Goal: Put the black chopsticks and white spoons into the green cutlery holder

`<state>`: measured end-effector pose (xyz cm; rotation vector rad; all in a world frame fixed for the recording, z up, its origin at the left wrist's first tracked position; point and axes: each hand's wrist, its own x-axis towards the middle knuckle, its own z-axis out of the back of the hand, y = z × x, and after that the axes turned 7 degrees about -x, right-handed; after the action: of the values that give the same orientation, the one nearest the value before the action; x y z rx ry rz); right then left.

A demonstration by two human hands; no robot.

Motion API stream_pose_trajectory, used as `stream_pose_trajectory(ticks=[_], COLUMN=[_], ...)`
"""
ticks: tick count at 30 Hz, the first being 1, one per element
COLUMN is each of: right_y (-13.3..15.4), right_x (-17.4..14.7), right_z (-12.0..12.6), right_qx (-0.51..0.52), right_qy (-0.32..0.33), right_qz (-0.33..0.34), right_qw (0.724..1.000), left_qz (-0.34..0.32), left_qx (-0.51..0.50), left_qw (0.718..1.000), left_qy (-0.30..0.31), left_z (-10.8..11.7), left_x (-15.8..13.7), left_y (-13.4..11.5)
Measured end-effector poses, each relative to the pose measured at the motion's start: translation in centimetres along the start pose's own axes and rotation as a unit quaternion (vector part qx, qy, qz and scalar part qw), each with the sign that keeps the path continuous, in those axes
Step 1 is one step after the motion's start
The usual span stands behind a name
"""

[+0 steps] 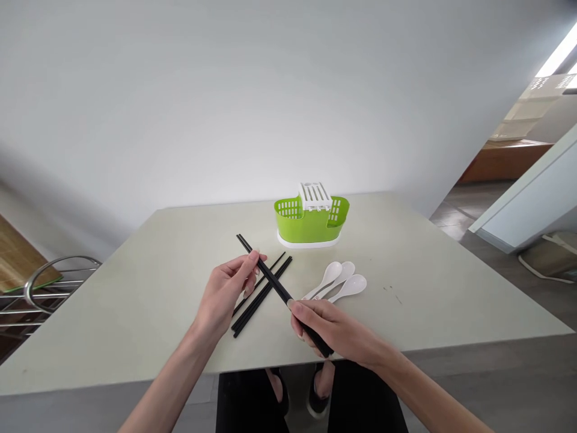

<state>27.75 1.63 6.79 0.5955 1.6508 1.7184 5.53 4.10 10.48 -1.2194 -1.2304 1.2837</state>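
Note:
A pair of black chopsticks (277, 285) slants across the front of the table, held between both hands. Near their thin upper part, my left hand (233, 282) pinches them between thumb and fingers. My right hand (327, 323) is closed round their thicker lower part, close to the table's front edge. Beneath and to the left, several more black chopsticks (255, 310) lie on the table, slanting the other way. Three white spoons (345, 275) are fanned out just beyond my right hand, their handle ends partly hidden by it.
A green cutlery basket (311, 227) with a white slotted top and white base stands at the back of the pale table (180, 246), before the wall. A metal rack (49, 288) is off the left edge. My legs are under the front edge.

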Motion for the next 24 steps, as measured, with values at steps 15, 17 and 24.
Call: stream_pose_trajectory(ticks=[15,17,24], right_y=[-2.0,-2.1,-2.4], right_x=[0.5,0.4,0.3], right_z=[0.1,0.1,0.6], right_qx=[0.078,0.082,0.080], right_qy=[0.007,0.006,0.010], right_qz=[-0.025,-0.027,-0.035], right_qw=[0.997,0.996,0.996], left_qz=[0.028,0.038,0.064], left_qx=[0.008,0.017,0.023], left_qw=[0.999,0.999,0.995], left_qy=[0.017,0.032,0.079], left_z=[-0.2,-0.2,-0.4], left_x=[0.1,0.1,0.4], left_y=[0.5,0.6,0.6])
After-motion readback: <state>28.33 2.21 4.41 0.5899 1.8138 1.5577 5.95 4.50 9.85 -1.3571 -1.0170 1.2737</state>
